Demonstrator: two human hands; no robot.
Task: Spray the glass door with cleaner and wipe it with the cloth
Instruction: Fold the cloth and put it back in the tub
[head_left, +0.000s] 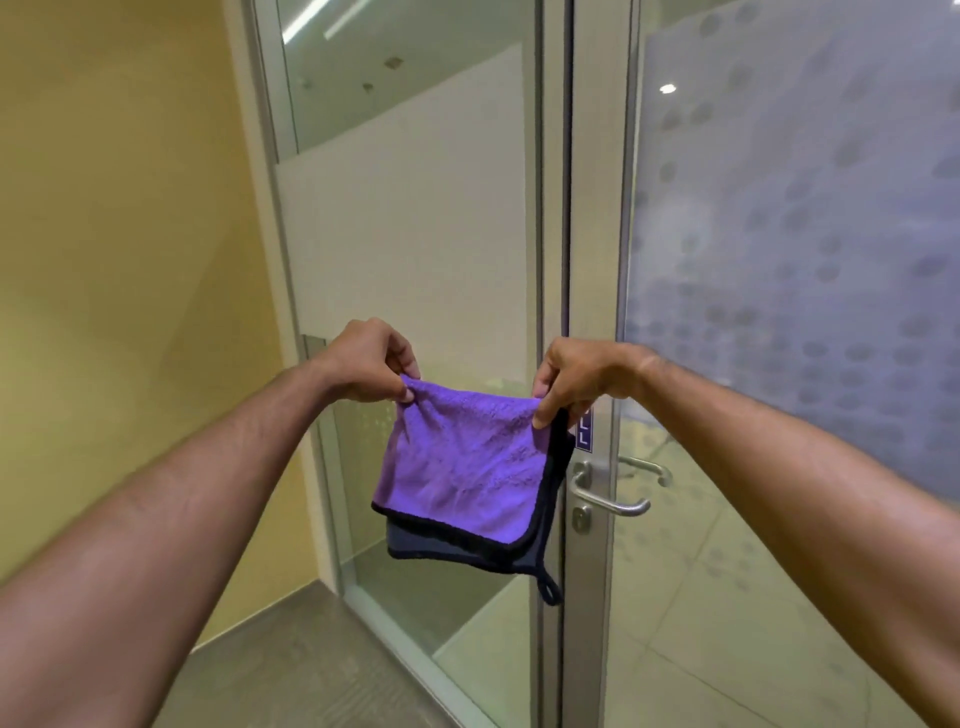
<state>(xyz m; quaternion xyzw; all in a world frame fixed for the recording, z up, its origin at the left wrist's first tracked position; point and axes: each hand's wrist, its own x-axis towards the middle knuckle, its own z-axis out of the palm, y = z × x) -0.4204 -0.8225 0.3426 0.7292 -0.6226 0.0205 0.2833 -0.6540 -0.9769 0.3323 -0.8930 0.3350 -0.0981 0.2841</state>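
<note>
Setting: glass door (415, 249) beyond my grips.
Grip: left hand (370, 364) and right hand (574, 378) each pinch a top corner of the cloth (462, 462).
Risk: light pinches may slip, dropping the cloth; no cleaner in view.

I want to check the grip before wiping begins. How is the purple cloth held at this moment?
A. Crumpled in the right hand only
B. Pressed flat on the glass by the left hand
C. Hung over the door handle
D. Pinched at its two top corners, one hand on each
D: the left hand and the right hand each pinch one top corner of the purple cloth, which hangs folded in front of the glass door.
</note>
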